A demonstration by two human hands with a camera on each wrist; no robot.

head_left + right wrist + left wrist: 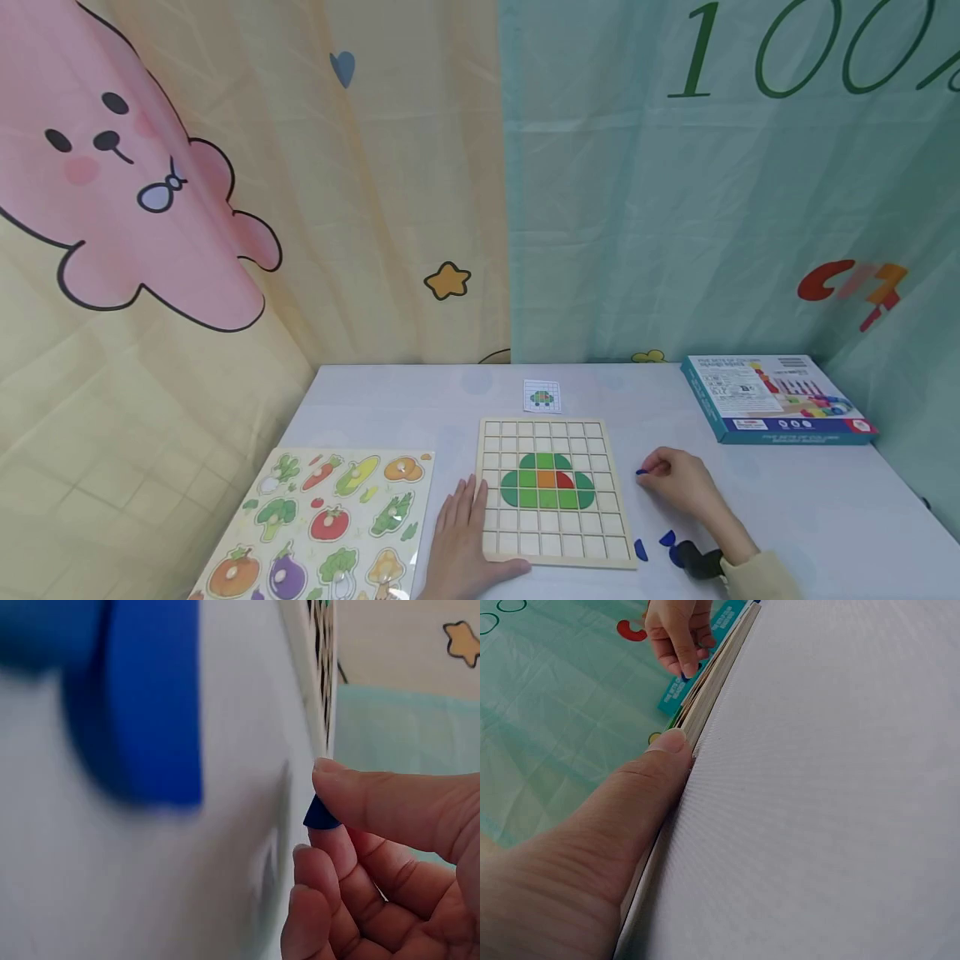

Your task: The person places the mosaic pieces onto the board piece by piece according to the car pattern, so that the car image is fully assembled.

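Note:
A wooden grid board (555, 533) lies on the table with green, orange and red pieces forming a car-like shape in its squares. My left hand (467, 542) rests along its left side, fingers straight, the thumb (641, 795) against the near edge. To the right of the board, my right hand (684, 482) pinches a small blue quarter-round piece (321, 816) between thumb and forefinger. Several loose blue pieces (641, 550) lie on the table beside the board's near right corner, some close to the right wrist.
Behind the board sits a small picture card (542, 397) showing a car on a grid. A vegetable picture sheet (300, 508) lies at the left. At the back right is a flat box (776, 400). Printed curtains (420, 167) hang behind the table.

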